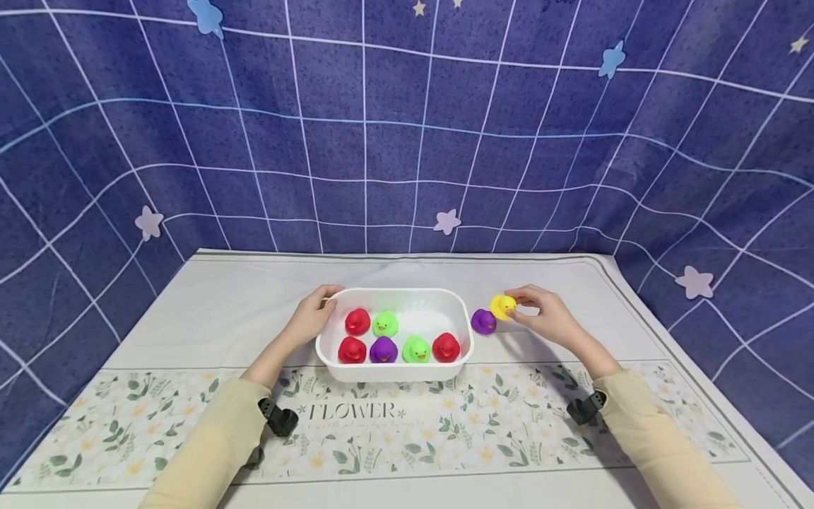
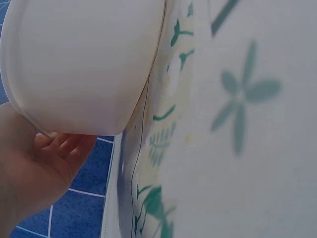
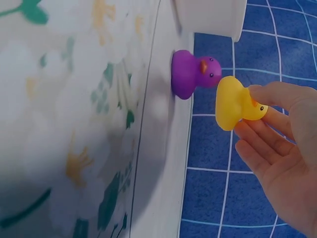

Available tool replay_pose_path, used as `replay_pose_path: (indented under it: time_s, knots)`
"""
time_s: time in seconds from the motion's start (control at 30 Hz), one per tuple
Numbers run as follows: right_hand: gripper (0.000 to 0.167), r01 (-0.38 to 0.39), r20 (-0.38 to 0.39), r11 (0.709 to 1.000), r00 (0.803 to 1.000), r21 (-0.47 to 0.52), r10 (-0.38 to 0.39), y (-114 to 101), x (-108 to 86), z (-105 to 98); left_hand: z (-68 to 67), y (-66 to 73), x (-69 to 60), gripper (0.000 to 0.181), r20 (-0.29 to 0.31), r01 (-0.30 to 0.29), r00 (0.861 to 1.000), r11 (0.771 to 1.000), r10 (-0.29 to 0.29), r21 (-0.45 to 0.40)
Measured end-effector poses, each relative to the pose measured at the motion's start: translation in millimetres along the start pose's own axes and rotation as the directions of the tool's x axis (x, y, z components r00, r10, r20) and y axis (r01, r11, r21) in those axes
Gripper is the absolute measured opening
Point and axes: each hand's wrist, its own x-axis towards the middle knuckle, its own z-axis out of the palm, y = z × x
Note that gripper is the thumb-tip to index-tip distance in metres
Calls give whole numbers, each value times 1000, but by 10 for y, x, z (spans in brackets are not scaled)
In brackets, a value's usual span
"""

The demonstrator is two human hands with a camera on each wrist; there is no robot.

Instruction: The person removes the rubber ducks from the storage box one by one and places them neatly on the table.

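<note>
My left hand [image 1: 310,316] grips the left end of a white plastic basin [image 1: 394,372] at its rim; the basin's outer wall [image 2: 84,64] fills the upper left of the left wrist view. Inside it sit three red rubber ducks [image 1: 357,322], two green rubber ducks [image 1: 385,324] and a purple one [image 1: 384,350]. Between thumb and fingers, my right hand [image 1: 545,315] pinches a yellow rubber duck [image 3: 230,104], held up off the table. Another purple rubber duck [image 3: 185,74] stands on the table just right of the basin, beside the yellow duck.
A white tablecloth [image 1: 242,283] with a floral band [image 1: 521,417] reading "FLOWER" covers the table. Behind and at both sides hangs a dark blue grid-patterned cloth [image 1: 394,155] with stars. Black cameras [image 1: 586,407] are strapped to both wrists.
</note>
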Motion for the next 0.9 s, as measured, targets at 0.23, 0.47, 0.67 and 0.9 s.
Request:
replay_pose_path:
  time_s: [0.23, 0.47, 0.67, 0.9]
  knots:
    - [35, -35, 18, 999, 999, 0, 35, 44, -41, -18, -1, 4, 2, 32, 0, 11, 1000, 1000, -11, 6]
    - [36, -81, 38, 997, 996, 17, 80, 139, -67, -13, -13, -6, -36, 30, -14, -54, 998, 998, 54, -35]
    - [36, -135, 70, 990, 989, 44, 132, 216, -96, 1, -3, -18, -14, 33, -1, -17, 1000, 999, 17, -34]
    - [35, -172, 85, 985, 982, 27, 170, 278, -133, 10, 10, -9, 2, 32, 1, 15, 1000, 1000, -15, 0]
